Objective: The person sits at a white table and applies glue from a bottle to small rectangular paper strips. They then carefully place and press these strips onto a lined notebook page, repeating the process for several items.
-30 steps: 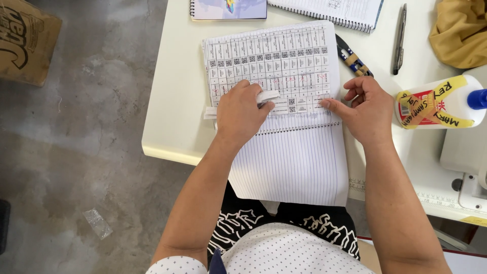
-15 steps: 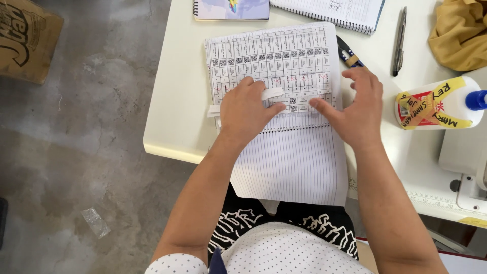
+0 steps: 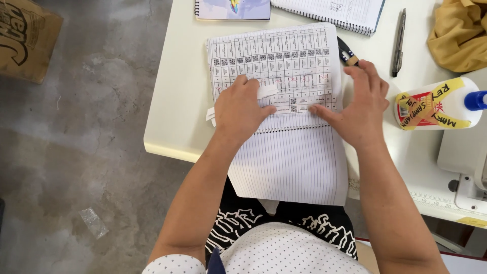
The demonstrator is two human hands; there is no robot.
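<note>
I see my left hand (image 3: 242, 109) lying flat on the label sheet (image 3: 274, 63), fingers (image 3: 253, 83) together and pressed down, with a small white label (image 3: 267, 91) curling up just beside the fingertips. My right hand (image 3: 357, 109) rests at the sheet's right edge, fingers (image 3: 373, 76) spread apart, the thumb stretched out toward my left hand along the sheet's lower rows; it clamps nothing. The sheet lies on an open spiral notebook (image 3: 291, 162), whose lined page hangs over the tabletop (image 3: 177, 101) edge below my wrists. Just beyond my right fingertips lies a black tool (image 3: 347, 53), and further right a pen (image 3: 399, 40). To the right of my right hand lies a glue bottle (image 3: 439, 104) on its side.
</note>
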